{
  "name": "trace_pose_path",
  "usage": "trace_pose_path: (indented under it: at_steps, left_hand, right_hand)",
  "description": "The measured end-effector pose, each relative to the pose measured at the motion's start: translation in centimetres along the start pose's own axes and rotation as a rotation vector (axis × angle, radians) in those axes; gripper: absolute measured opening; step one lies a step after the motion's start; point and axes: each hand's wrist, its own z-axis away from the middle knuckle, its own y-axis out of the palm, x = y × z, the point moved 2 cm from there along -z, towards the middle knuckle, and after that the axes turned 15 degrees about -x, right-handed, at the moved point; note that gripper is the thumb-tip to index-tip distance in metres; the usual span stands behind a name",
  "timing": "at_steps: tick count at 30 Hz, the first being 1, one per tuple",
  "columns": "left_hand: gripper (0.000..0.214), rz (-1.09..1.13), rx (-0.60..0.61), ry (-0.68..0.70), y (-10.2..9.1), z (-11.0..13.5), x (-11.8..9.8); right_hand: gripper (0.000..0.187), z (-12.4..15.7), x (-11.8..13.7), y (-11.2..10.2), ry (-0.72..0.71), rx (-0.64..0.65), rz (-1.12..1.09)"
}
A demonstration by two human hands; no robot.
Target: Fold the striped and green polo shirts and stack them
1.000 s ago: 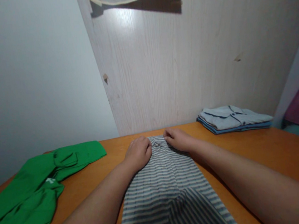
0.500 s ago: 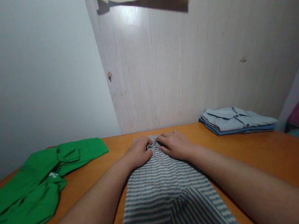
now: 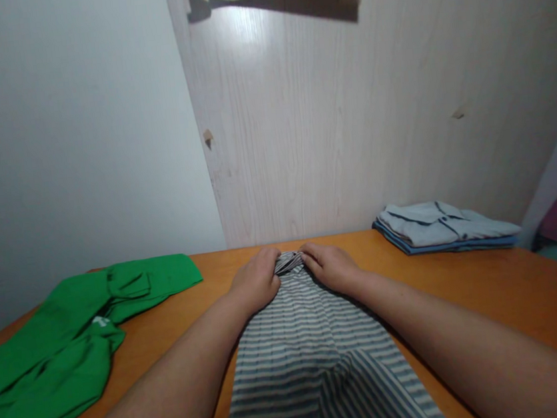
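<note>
A grey and white striped shirt (image 3: pixel 316 359) lies lengthwise on the orange wooden table (image 3: pixel 494 292), reaching from the near edge to its collar at the far end. My left hand (image 3: pixel 256 282) rests on the collar's left side with fingers curled into the fabric. On the collar's right side my right hand (image 3: pixel 328 265) pinches the cloth. The two hands almost touch each other over the bunched collar.
A crumpled green garment (image 3: pixel 67 347) lies on the table's left part. A stack of folded light-blue shirts (image 3: pixel 441 225) sits at the back right. A pale wooden panel (image 3: pixel 347 107) and a white wall stand behind the table. Something pink shows at the far right edge.
My hands have shifted a little on the collar: the right hand went from lying flatter over the fabric to pinching it, and the collar is bunched higher between them.
</note>
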Motion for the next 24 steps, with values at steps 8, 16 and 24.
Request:
trace_pose_path:
  at_steps: [8,16,24]
  left_hand:
    - [0.02,0.037,-0.002,-0.033,-1.3,-1.0,0.5]
    - [0.023,0.526,0.383,-0.125,-4.6,-1.9,1.5]
    - [0.028,0.428,0.154,-0.214,-3.3,-2.0,3.2]
  right_hand:
    - [0.021,-0.4,0.1,-1.0,-0.067,-0.026,-0.047]
    - [0.014,-2.4,-1.7,-2.6,0.029,-0.029,-0.317]
    - [0.017,-2.6,-6.3,-1.8,0.254,-0.1,-0.102]
